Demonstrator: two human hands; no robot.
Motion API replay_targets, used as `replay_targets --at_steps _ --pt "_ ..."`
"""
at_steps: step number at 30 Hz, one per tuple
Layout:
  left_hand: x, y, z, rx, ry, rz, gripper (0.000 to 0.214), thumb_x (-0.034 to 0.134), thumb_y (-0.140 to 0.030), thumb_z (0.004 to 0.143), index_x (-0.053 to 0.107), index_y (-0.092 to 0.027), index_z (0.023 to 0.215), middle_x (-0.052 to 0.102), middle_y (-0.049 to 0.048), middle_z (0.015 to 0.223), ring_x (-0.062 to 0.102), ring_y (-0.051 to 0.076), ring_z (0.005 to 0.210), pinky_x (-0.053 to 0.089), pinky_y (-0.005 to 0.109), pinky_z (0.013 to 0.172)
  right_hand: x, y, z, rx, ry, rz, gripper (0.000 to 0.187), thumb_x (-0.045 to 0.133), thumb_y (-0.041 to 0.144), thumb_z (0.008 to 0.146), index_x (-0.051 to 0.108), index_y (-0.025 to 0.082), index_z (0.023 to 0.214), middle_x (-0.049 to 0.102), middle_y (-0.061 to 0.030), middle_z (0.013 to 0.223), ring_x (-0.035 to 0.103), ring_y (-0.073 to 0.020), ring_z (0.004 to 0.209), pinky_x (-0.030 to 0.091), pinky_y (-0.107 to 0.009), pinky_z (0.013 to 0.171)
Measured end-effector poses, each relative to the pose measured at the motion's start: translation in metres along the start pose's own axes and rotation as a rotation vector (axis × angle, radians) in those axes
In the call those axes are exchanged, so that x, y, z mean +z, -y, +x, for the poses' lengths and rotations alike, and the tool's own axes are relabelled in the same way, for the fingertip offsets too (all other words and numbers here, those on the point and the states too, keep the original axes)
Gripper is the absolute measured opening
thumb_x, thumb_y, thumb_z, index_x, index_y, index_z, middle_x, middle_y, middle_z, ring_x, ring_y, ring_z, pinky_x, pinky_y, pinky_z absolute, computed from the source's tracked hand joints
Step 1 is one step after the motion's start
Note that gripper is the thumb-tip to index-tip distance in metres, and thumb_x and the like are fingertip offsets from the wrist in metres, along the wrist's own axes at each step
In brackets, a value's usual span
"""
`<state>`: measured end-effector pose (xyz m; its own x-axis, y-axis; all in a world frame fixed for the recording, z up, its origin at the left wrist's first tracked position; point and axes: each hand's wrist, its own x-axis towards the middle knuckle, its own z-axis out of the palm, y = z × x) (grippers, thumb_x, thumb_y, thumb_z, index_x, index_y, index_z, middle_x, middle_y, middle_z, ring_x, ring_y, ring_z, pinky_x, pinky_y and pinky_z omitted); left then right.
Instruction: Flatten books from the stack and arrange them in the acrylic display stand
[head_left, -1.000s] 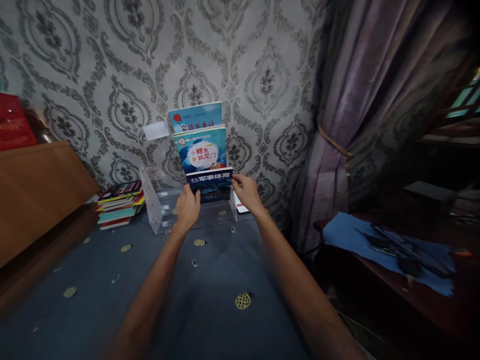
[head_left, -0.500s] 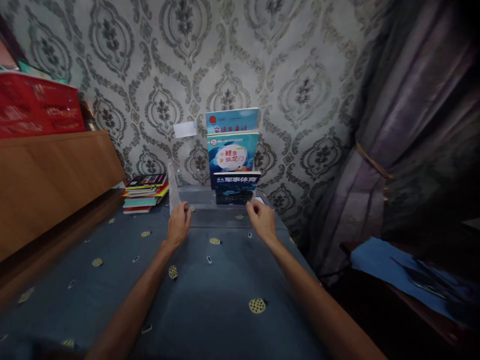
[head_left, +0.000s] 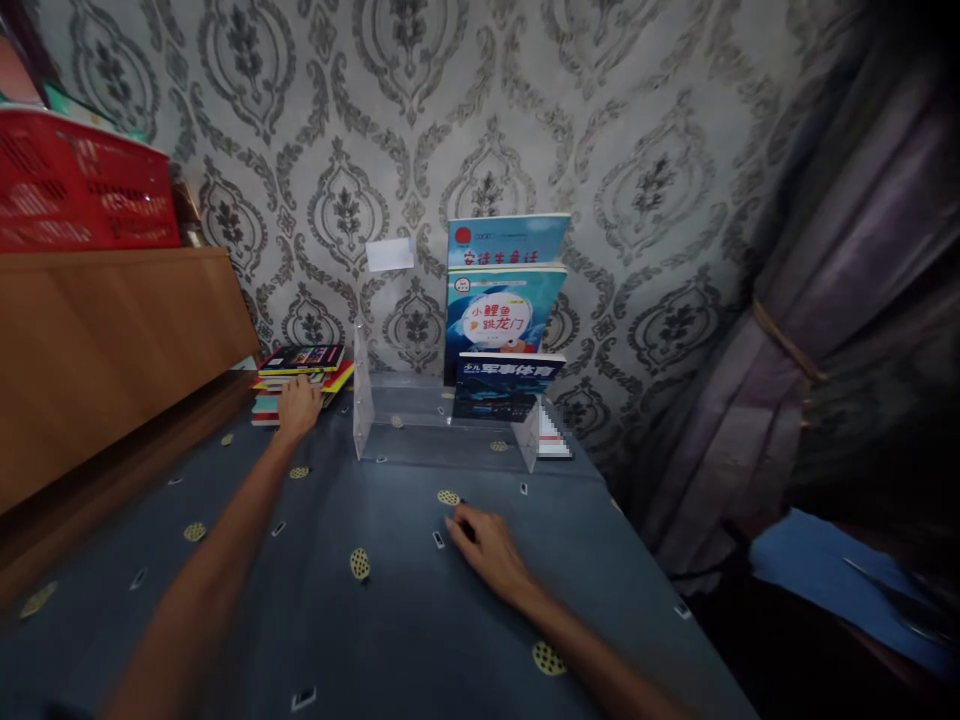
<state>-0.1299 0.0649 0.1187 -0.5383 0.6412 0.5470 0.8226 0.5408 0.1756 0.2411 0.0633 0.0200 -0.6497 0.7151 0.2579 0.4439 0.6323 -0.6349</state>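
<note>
My left hand (head_left: 299, 405) reaches against the front of a stack of books (head_left: 266, 408) at the far left of the table. Its fingers are stretched toward the upper books, below the black top book (head_left: 300, 358); whether they grip one is hard to see. My right hand (head_left: 489, 548) hovers low over the cloth with fingers loosely curled and nothing in them. Beyond it stands a clear acrylic stepped stand (head_left: 435, 445). On its right side, a dark blue book (head_left: 502, 392), a light blue book (head_left: 487, 320) and another blue book (head_left: 510, 237) stand upright in tiers.
A blue cloth (head_left: 405, 620) with yellow spots covers the table. A white label (head_left: 390, 254) rises behind the stand. At left a red basket (head_left: 82, 190) sits on a wooden cabinet (head_left: 112, 330). A tied purple curtain (head_left: 720, 420) hangs at right, near a blue fabric (head_left: 832, 570).
Both hands have left the sides of the clear stand. My left hand has moved left to the book stack, and my right hand has drawn back toward me. The view has shifted slightly left.
</note>
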Motion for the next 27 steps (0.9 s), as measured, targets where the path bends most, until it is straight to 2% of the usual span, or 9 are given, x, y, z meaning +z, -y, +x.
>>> replay_targets --at_steps 4,9,12,15,20,27 --pt "0.016 -0.001 0.03 0.028 0.018 0.017 0.043 0.037 -0.028 0.094 0.054 -0.002 0.123 0.059 0.0295 0.127 0.052 0.04 0.122 0.042 0.05 0.099 -0.002 -0.002 0.001 0.013 0.024 0.046 0.033 0.042 0.038 0.093 0.048 0.02 0.065 0.052 0.0017 0.061 0.047 -0.014 0.059 0.03 -0.028 0.059" --pt "0.037 -0.008 0.064 0.124 0.038 0.027 0.05 0.041 -0.032 0.094 0.048 -0.003 0.135 0.05 0.028 0.143 0.041 0.039 0.136 0.033 0.053 0.108 -0.003 -0.001 0.002 0.055 0.044 0.062 0.033 0.041 0.04 0.093 0.042 0.022 0.065 0.049 0.0021 0.061 0.046 -0.0143 0.058 0.03 -0.028 0.059" --pt "0.048 -0.011 0.078 0.174 0.084 0.062 0.055 0.043 -0.034 0.094 0.043 -0.005 0.141 0.046 0.0268 0.149 0.034 0.039 0.143 0.028 0.056 0.112 -0.003 -0.002 0.003 0.066 0.055 0.084 0.035 0.039 0.043 0.093 0.039 0.022 0.065 0.048 0.0022 0.06 0.046 -0.0145 0.058 0.029 -0.028 0.059" --pt "0.056 -0.012 0.085 0.181 0.138 0.114 0.057 0.046 -0.038 0.093 0.042 -0.007 0.142 0.05 0.0267 0.146 0.034 0.04 0.142 0.025 0.061 0.111 -0.003 -0.003 0.004 0.077 0.068 0.107 0.036 0.04 0.044 0.092 0.037 0.023 0.064 0.046 0.0024 0.06 0.045 -0.0143 0.057 0.029 -0.028 0.058" --pt "0.055 -0.001 0.086 0.272 0.103 0.213 0.054 0.044 -0.042 0.095 0.046 -0.008 0.137 0.06 0.0263 0.132 0.047 0.04 0.131 0.024 0.062 0.109 -0.003 -0.003 0.005 0.086 0.064 0.114 0.035 0.04 0.041 0.092 0.036 0.023 0.063 0.045 0.0025 0.059 0.043 -0.0137 0.056 0.029 -0.027 0.058" --pt "0.045 0.025 0.091 0.343 0.137 0.282 0.05 0.042 -0.044 0.096 0.054 -0.01 0.129 0.066 0.0245 0.123 0.056 0.04 0.117 0.035 0.054 0.1 -0.007 0.002 0.004 0.114 0.077 0.098 0.035 0.041 0.041 0.092 0.037 0.022 0.063 0.046 0.0023 0.06 0.044 -0.0138 0.057 0.029 -0.028 0.058"
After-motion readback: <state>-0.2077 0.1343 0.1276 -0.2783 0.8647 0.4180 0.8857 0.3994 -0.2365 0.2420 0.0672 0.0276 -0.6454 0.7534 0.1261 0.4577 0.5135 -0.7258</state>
